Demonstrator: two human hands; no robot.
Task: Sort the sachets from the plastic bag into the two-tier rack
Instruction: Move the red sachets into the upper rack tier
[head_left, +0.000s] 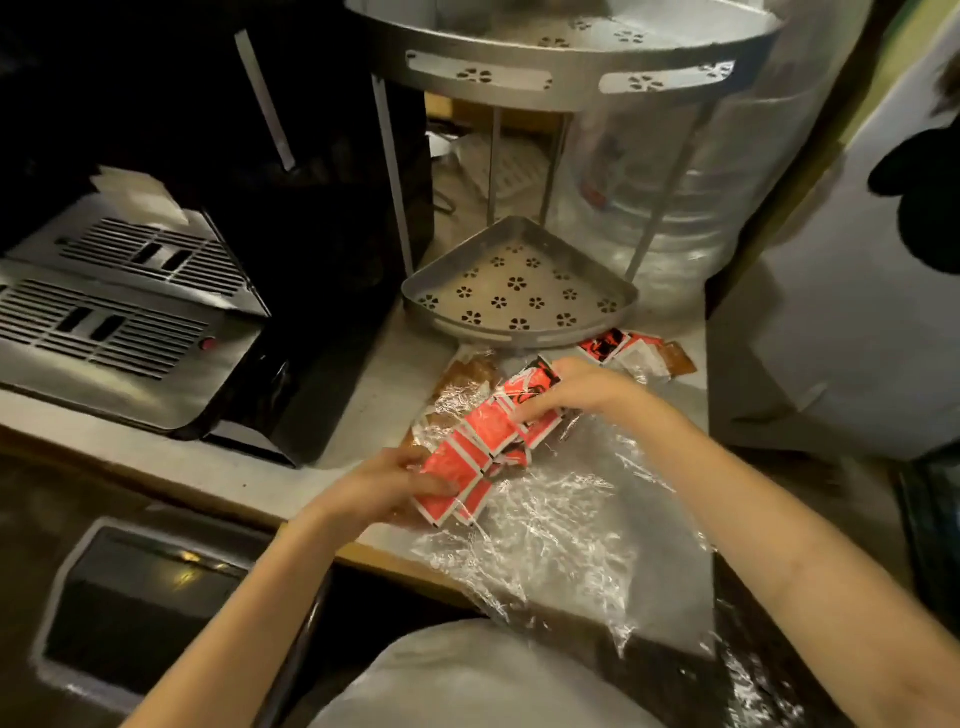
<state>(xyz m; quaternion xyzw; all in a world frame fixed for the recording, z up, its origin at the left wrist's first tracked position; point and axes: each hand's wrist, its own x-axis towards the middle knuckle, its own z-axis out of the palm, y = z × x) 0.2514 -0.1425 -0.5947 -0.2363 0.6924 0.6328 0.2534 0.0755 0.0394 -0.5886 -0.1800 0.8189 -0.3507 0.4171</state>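
A bunch of red sachets (485, 434) is held between both my hands just above the counter. My left hand (400, 480) grips the near end of the bunch and my right hand (574, 387) grips the far end. Under them lies the crumpled clear plastic bag (571, 525), spread over the counter's front edge. Brown sachets (467, 379) lie at the bag's far left. More red, white and brown sachets (636, 353) lie beside the rack. The metal two-tier rack stands behind; its lower tray (519, 291) holds nothing and its upper tier (561, 62) is seen only from its rim.
A black and steel coffee machine (156, 291) fills the left of the counter. A large clear water bottle (691, 208) stands behind the rack on the right. A white fabric surface (841, 312) rises at the right. A dark tray (140, 597) sits below the counter edge.
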